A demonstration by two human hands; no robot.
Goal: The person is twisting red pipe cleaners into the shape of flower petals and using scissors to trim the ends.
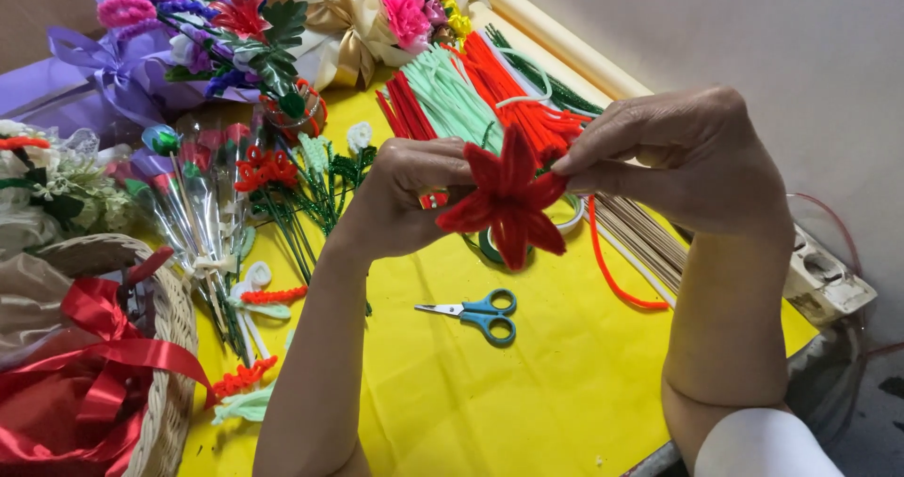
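A red fuzzy-wire flower (pixel 507 199) with several pointed petals is held up above the yellow table cover (pixel 527 392). My left hand (pixel 400 194) grips it from the left, fingers closed behind the petals. My right hand (pixel 692 161) pinches a petal tip on the right side between thumb and fingers. Small blue-handled scissors (pixel 478 311) lie on the yellow cover just below the flower, touched by neither hand.
Bundles of red (pixel 513 86) and pale green fuzzy wires (pixel 452 100) lie behind the hands, thin wooden sticks (pixel 645 237) to the right. Wrapped handmade flowers (pixel 212 194) and bouquets (pixel 202 34) fill the left. A wicker basket with red ribbon (pixel 104 364) stands at front left. A white power strip (pixel 829 274) sits at right.
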